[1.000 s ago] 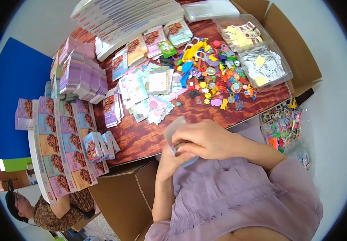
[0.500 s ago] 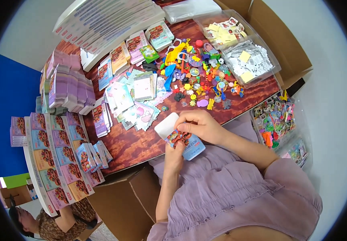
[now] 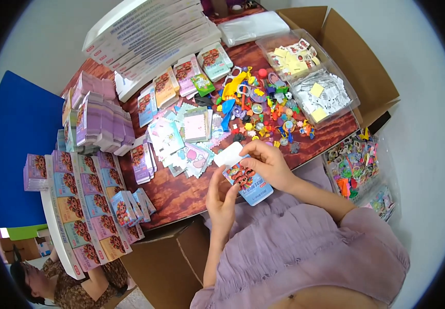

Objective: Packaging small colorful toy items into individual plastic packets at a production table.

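A blue printed card packet (image 3: 257,192) with its white flap (image 3: 229,154) raised is held in front of my lap, just off the table's near edge. My left hand (image 3: 220,205) grips its left side, thumb on the printed front and fingers up beside the flap. With thumb and fingers bent together, my right hand (image 3: 271,167) holds the upper right corner by the flap's fold. The inside of the packet is hidden. Beyond my hands lie loose patterned cards (image 3: 196,126) and a spread of small colourful plastic trinkets (image 3: 261,108).
Stacked packets (image 3: 101,123) and a display box of packets (image 3: 83,206) stand at left. Long white boxes (image 3: 155,41) rise behind. Clear trays (image 3: 323,98) hold paper slips at right, beside a carton (image 3: 366,67). Another person (image 3: 73,283) sits at lower left.
My left fingers have risen from the packet's lower edge to beside the flap, spreading from the thumb. The packet shows more of its front. The whole view has shifted slightly.
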A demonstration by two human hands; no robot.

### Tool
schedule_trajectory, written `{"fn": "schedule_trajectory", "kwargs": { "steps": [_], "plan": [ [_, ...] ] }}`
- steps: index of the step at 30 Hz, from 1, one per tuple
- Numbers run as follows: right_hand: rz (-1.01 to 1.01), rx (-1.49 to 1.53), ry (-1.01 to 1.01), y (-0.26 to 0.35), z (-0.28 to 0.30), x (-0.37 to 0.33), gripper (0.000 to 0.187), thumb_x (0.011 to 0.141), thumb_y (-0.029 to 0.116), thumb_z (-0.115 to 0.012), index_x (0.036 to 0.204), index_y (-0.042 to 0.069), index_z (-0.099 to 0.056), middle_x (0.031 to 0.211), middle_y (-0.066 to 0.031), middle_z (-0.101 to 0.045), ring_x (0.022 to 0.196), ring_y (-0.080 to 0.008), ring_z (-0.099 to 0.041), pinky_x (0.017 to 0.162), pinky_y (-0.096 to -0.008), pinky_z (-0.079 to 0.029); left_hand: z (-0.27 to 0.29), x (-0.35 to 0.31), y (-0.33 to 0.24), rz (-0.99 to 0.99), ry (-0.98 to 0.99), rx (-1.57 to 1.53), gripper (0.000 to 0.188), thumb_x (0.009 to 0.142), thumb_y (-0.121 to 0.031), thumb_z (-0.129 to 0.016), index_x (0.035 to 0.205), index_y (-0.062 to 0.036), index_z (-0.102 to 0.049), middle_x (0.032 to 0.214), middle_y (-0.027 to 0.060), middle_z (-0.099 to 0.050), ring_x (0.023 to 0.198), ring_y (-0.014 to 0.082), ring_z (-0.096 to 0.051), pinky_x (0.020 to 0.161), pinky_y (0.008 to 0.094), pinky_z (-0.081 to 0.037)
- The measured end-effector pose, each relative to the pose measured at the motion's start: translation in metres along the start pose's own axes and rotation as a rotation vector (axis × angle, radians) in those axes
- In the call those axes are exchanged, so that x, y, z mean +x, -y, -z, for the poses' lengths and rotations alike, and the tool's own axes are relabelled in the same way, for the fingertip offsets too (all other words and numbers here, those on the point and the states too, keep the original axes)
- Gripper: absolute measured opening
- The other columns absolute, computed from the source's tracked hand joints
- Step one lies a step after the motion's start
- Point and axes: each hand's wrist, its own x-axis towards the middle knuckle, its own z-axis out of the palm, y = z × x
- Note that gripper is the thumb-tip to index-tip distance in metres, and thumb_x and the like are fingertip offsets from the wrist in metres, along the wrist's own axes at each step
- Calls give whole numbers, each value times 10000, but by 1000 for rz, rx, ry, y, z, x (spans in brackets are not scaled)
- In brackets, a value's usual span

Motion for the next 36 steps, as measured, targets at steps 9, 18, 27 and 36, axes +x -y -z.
{"fn": "schedule_trajectory", "kwargs": {
  "steps": [9,18,27,36],
  "plan": [
    [168,-223,47,26,-8,25,143,955,60,-566,1054,1,-650,984,-91,-661,916,-135,-627,814,-291,-494,23,29,-3,-128,96,240,527,893,128,-565,1369,-22,-395,1176,119,-567,967,158,-629,774,254,-527],
    [-111,-77,218,8,-2,38,61,872,29,-691,921,2,-668,987,-46,-675,868,-79,-624,750,-242,-498,23,23,-11,-45,94,299,617,879,144,-580,1407,-42,-319,1166,140,-568,980,172,-632,805,270,-534],
    [-20,-320,334,14,13,40,159,860,37,-691,1013,-7,-705,1004,-77,-725,882,-120,-669,767,-268,-522,23,24,-7,-6,113,157,653,893,144,-565,1458,-47,-298,1207,157,-569,1012,198,-649,804,283,-544],
    [-20,-455,448,1,21,36,245,849,4,-670,1094,2,-691,1082,-85,-703,988,-155,-660,843,-294,-516,34,24,6,64,228,312,509,908,106,-570,1390,-29,-477,1217,94,-598,1009,138,-638,825,258,-527]
  ]
}}
